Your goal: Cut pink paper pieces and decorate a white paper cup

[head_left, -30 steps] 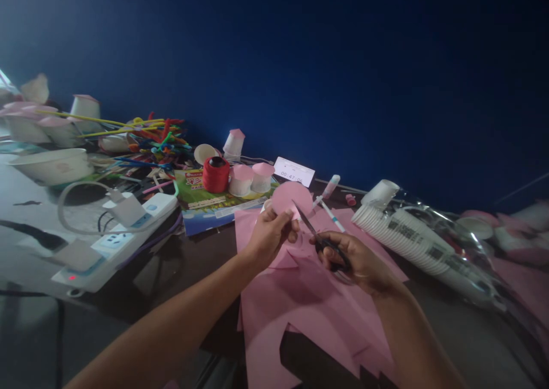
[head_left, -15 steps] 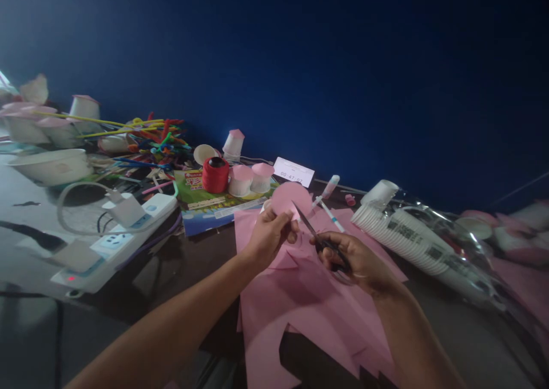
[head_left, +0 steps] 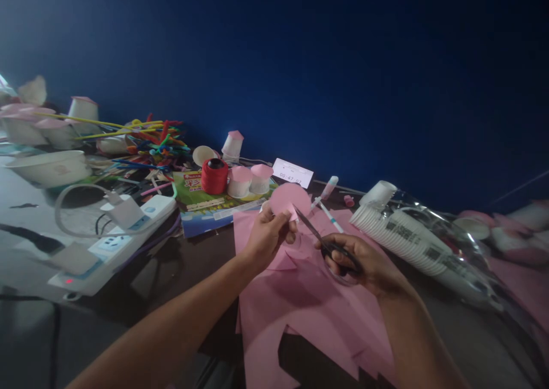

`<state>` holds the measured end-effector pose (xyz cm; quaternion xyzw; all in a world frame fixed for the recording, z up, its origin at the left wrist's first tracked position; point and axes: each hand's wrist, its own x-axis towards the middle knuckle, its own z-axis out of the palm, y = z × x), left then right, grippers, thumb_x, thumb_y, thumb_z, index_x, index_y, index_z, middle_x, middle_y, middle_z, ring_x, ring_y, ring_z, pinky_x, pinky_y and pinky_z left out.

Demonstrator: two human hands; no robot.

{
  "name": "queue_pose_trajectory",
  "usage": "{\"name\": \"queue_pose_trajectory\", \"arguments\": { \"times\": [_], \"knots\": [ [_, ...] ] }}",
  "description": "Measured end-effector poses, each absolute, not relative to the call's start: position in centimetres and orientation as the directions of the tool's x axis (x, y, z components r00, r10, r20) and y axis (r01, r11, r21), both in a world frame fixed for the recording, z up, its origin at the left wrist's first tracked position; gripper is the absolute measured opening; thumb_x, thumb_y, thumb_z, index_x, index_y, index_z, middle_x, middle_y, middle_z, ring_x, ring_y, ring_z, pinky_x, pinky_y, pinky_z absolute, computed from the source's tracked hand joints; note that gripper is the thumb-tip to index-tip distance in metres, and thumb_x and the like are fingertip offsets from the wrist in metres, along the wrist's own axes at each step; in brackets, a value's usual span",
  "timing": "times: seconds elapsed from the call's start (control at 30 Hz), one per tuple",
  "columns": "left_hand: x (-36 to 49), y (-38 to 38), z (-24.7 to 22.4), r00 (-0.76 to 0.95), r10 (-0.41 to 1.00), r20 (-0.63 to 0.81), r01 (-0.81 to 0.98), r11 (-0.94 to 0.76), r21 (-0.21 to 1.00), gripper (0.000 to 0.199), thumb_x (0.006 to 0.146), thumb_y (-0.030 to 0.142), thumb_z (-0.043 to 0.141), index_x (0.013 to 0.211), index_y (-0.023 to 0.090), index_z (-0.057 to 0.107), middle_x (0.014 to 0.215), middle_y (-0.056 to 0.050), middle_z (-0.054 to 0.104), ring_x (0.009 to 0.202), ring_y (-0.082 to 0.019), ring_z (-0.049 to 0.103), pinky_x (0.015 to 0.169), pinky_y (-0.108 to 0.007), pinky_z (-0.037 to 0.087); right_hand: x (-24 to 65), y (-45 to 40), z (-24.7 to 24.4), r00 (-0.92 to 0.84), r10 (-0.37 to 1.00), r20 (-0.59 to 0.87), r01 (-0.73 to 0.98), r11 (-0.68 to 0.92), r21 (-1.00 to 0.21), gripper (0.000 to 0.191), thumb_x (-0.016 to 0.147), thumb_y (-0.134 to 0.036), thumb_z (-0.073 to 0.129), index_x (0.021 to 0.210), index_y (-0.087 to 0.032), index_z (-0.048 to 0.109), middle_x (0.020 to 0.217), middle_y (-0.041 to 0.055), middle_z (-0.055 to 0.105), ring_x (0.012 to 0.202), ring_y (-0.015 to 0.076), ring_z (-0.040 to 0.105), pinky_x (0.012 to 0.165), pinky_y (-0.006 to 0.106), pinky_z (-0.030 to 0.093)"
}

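Note:
My left hand pinches the lower edge of a round pink paper disc, held up above the table. In my right hand are black-handled scissors, with the fingers through the loops. Their blades point up and to the left, the tips at the disc near its middle. Whether the blades are parted there is hard to see. Beneath both hands lie pink paper sheets, some with pieces cut out. Just past the disc is a glue stick and a white marker.
A red thread spool and pink-topped paper cups stand on a colourful packet. At left are a power strip and pipe cleaners. A bagged stack of paper cups lies at right. A phone shows a timer.
My right hand has drawn slightly down and to the right with the scissors, away from the disc's middle. My left hand keeps its pinch on the disc, almost unmoved.

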<state>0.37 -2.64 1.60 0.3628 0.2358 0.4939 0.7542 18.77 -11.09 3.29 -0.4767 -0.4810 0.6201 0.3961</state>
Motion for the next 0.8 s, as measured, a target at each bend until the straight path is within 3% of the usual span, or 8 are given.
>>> {"name": "queue_pose_trajectory", "arguments": {
  "times": [0.13,0.27,0.4,0.47,0.57,0.67,0.8],
  "knots": [
    [0.3,-2.6,1.5,0.404,0.915,0.000,-0.571,0.252,0.781,0.023,0.072,0.031,0.073,0.074,0.017,0.054,0.053,0.003,0.058,0.039,-0.007,0.048,0.042,-0.019,0.037,20.4,-11.5,3.5,-0.251,0.949,-0.191,-0.013,-0.201,-0.980,0.051,0.072,-0.054,0.076,0.099,-0.014,0.064,0.056,-0.0014,0.055,0.044,0.0061,0.036,0.041,0.020,0.019],
    [0.3,-2.6,1.4,0.409,0.912,0.000,-0.563,0.252,0.787,0.024,0.072,0.030,0.073,0.074,0.016,0.054,0.054,0.003,0.059,0.040,-0.006,0.049,0.043,-0.018,0.038,22.1,-11.6,3.8,-0.076,0.991,-0.108,0.016,-0.107,-0.994,0.056,0.068,-0.058,0.077,0.104,-0.016,0.064,0.059,-0.0006,0.058,0.051,0.0106,0.045,0.045,0.022,0.029],
    [0.4,-2.7,1.1,0.425,0.905,0.012,-0.552,0.249,0.796,0.024,0.073,0.032,0.073,0.073,0.015,0.055,0.054,0.002,0.059,0.041,-0.006,0.050,0.042,-0.018,0.037,22.4,-10.4,2.7,0.149,0.988,-0.050,0.268,-0.089,-0.959,0.047,0.078,-0.050,0.069,0.110,-0.016,0.064,0.059,-0.0009,0.060,0.057,0.0145,0.054,0.055,0.026,0.038],
    [0.4,-2.8,1.0,0.451,0.892,0.012,-0.525,0.255,0.812,0.025,0.074,0.033,0.073,0.072,0.015,0.055,0.053,0.002,0.059,0.041,-0.006,0.050,0.042,-0.018,0.037,22.0,-9.7,1.9,0.249,0.968,-0.045,0.489,-0.165,-0.857,0.045,0.080,-0.042,0.066,0.116,-0.016,0.063,0.065,0.0018,0.065,0.064,0.0186,0.061,0.061,0.029,0.042],
    [0.4,-3.0,0.9,0.534,0.845,0.010,-0.446,0.271,0.853,0.027,0.074,0.036,0.072,0.070,0.015,0.055,0.051,0.002,0.059,0.038,-0.006,0.049,0.041,-0.018,0.036,20.9,-9.2,1.1,0.288,0.957,-0.017,0.786,-0.247,-0.566,0.034,0.084,-0.035,0.058,0.114,-0.022,0.067,0.086,0.0069,0.074,0.080,0.0247,0.068,0.069,0.032,0.043],
    [0.5,-3.2,0.6,0.599,0.801,-0.002,-0.350,0.264,0.899,0.029,0.074,0.037,0.071,0.067,0.014,0.055,0.052,0.001,0.060,0.038,-0.006,0.049,0.041,-0.019,0.036,19.7,-9.2,1.5,0.267,0.963,-0.022,0.897,-0.257,-0.361,0.030,0.087,-0.033,0.052,0.111,-0.025,0.068,0.094,0.0078,0.076,0.086,0.0271,0.069,0.069,0.032,0.041],
    [0.6,-3.1,0.2,0.634,0.772,-0.046,-0.273,0.279,0.921,0.030,0.074,0.038,0.070,0.065,0.013,0.056,0.054,-0.001,0.061,0.039,-0.006,0.049,0.042,-0.019,0.038,18.6,-9.4,2.2,0.258,0.966,0.004,0.938,-0.250,-0.239,0.029,0.088,-0.030,0.051,0.111,-0.025,0.067,0.096,0.0082,0.075,0.086,0.0262,0.068,0.068,0.031,0.038]
  ]
}}
